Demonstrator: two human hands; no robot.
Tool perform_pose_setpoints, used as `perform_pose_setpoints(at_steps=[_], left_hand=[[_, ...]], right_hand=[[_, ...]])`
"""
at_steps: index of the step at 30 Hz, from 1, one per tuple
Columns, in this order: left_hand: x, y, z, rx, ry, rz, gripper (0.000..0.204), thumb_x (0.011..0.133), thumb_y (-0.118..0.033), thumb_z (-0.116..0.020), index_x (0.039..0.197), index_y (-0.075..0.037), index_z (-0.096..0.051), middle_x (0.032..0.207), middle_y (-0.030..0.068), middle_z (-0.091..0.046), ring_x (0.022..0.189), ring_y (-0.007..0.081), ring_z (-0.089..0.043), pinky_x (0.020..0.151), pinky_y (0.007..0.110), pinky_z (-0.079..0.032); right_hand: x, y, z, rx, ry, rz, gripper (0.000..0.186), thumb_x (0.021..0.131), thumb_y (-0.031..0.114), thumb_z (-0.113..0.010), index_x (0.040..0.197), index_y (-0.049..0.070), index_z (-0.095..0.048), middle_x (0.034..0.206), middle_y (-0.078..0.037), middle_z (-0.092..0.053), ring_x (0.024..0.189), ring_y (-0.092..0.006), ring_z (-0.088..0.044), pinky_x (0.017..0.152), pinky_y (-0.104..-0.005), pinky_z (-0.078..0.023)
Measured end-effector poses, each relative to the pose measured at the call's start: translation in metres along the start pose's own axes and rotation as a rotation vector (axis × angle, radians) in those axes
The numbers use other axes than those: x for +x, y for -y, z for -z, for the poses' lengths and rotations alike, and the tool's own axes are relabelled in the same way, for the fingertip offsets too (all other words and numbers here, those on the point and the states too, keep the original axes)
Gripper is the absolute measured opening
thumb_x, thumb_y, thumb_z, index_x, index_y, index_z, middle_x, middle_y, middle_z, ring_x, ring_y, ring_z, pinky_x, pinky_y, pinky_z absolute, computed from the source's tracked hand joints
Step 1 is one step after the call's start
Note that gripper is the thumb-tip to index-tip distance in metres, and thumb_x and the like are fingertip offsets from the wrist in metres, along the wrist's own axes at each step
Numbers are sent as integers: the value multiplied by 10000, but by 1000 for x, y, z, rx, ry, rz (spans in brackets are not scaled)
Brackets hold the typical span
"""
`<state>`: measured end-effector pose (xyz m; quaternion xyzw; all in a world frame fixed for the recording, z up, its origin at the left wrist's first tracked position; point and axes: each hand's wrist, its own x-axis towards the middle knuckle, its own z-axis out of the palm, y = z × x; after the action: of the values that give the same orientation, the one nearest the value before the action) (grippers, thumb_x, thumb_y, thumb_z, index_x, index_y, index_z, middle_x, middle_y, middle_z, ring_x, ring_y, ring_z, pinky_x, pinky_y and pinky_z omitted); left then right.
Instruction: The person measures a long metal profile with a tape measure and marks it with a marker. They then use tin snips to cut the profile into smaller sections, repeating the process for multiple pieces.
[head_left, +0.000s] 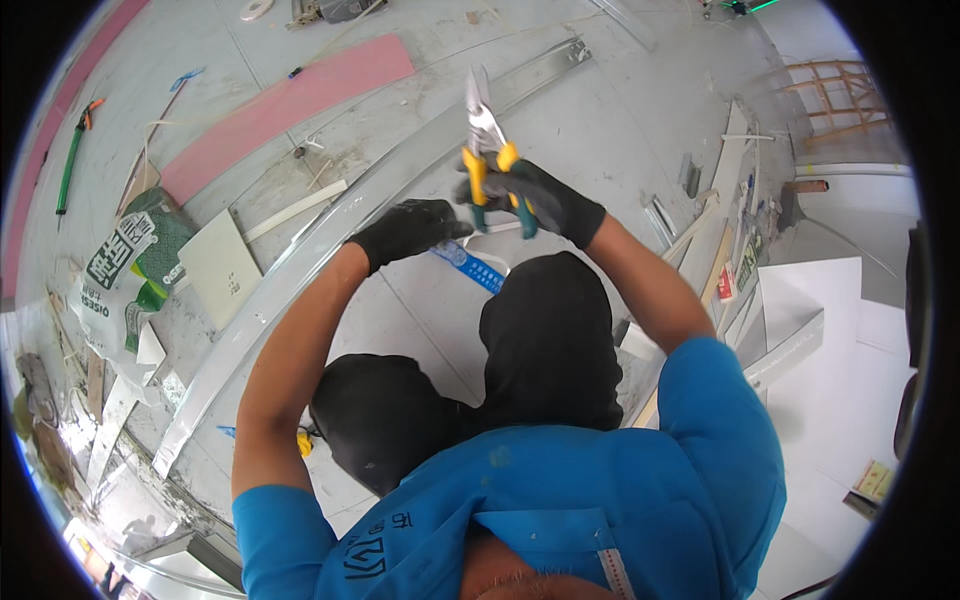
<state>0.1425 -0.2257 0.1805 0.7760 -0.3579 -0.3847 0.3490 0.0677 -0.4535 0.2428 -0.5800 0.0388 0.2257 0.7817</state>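
While the grey floor [390, 315] fills most of the frame, a long shiny metal channel [375, 190] crosses it, bending from upper centre down to lower left. It lies in one length, with no notch or severed end that I can make out. A pink strip [290, 110] lies beyond it, upper left; a white-and-green printed sack [125, 265] sits at left, with a pale square panel [222, 270] just beside it. Loose offcuts [738, 235] are heaped at right, origin unclear.

Person crouches at centre, both hands in black gloves and apart from each other. Left hand [412, 232], centre, is by the near edge of the channel, fingers curled; cannot tell whether it grips anything. Right hand [548, 200], just right of centre, is closed round the yellow-and-green handles of a pair of tin snips [480, 120], blades up and clear of the channel. Blade gap too fine to judge.

Smallest: a blue printed strip [470, 266] between left hand and right knee, its near end by the left fingers.

Progress, my reading: material laid out, cutting tool in hand; no finished cut or joined piece shows, so the cutting looks undone.
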Motion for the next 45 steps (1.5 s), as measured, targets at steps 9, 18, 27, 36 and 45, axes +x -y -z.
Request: perform_pose_setpoints(at_steps=[9,18,27,36,45], left_hand=[[104,100,-2,876,-368,423,1316,554,-598,-868,1510,24,-210,1377,211,-483,1274,357,-473,988,516,-425],[119,104,1,672,-374,524,1170,592,-562,-851,1497,-77,-290,1283,174,-532,1180,368,-538,970,479,-449],[96,44,-57,775,-347,517,1307,530,-519,-893,1546,-98,-188,1246,150,-543,1097,314,-574,922,458,-445],[82,27,-114,751,-337,505,1217,549,-488,-882,1543,-175,-253,1148,73,-532,1076,259,-541,912,445,-410],[83,34,-131,899,-393,534,473,818,-354,-714,1223,-194,-530,945,61,-581,908,225,-625,770,403,-482]], right_hand=[[-153,-218,151,-171,-444,-308,381,885,180,-720,1188,37,-538,956,-39,-633,860,-131,-599,768,-299,-502],[-162,-217,154,-261,-380,-307,517,857,218,-713,1298,59,-495,990,-133,-666,902,-274,-660,810,-386,-521],[-86,-156,174,-508,-285,-370,631,831,331,-683,1341,43,-450,944,-195,-645,867,-335,-647,788,-425,-508],[-75,-145,198,-613,-164,-421,570,844,321,-661,1289,24,-463,777,-117,-616,592,-203,-593,554,-366,-489],[-82,-143,191,-646,-109,-531,696,846,323,-643,1404,-11,-397,853,-159,-639,613,-222,-619,563,-367,-508]])
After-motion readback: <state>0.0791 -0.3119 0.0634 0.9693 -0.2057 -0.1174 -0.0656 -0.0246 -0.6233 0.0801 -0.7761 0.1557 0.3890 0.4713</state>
